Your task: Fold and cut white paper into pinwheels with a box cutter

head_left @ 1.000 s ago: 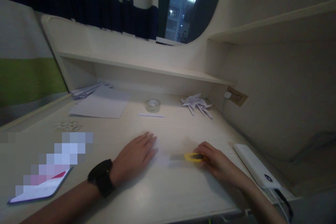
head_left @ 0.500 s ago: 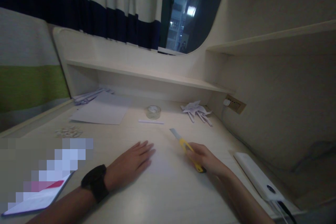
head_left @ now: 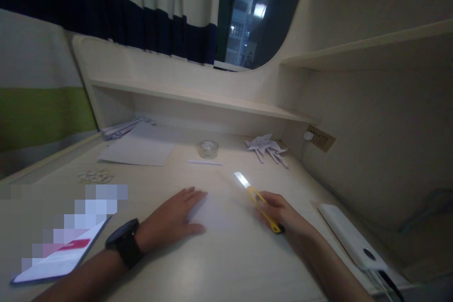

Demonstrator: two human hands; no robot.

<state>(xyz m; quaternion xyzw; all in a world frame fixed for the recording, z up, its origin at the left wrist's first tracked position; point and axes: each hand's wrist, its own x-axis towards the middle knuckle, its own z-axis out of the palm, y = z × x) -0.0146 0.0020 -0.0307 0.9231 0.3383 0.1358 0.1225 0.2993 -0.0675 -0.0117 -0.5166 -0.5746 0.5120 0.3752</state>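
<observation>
My right hand (head_left: 276,210) is wrapped round a yellow utility knife (head_left: 254,194), its blade out and pointing up and to the left, held just above the desk. My left hand (head_left: 177,214), with a black watch on the wrist, lies flat with the thumb spread from the fingers. Under and beside those fingers is a small white piece of paper (head_left: 214,214), pale against the desk and partly covered by the hand. Beyond both hands, a thin white paper tube (head_left: 205,163) lies in front of a roll of clear tape (head_left: 208,149).
White paper sheets (head_left: 139,146) lie at the back left, near a scatter of small pale pieces (head_left: 96,176). Folded paper pinwheels (head_left: 265,145) sit at the back right. A partly blurred tablet (head_left: 71,255) is at left; a white power strip (head_left: 348,236) stands at right.
My left thumb has spread away from the fingers, uncovering more of the paper. The knife has shifted slightly right, and its blade now catches the light.
</observation>
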